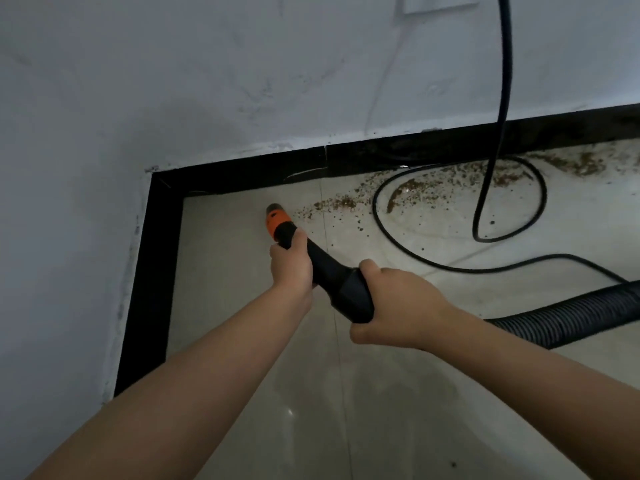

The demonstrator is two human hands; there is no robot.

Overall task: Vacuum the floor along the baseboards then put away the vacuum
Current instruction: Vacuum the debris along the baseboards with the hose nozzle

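— How many hands are on the vacuum nozzle [325, 265]?
— Two. The left hand [291, 266] grips the black part just behind the orange tip [275, 218]; the right hand [398, 306] is curled around the thicker end, where the one ribbed hose [571, 318] begins.
— Where is the nozzle?
— Low over the pale floor [242, 306], near the corner of the black baseboard [166, 209], tip pointing to the brown crumbs [339, 203].
— Other things?
— One black cable [502, 81] hangs along the wall [207, 81] and makes a loop on the floor.
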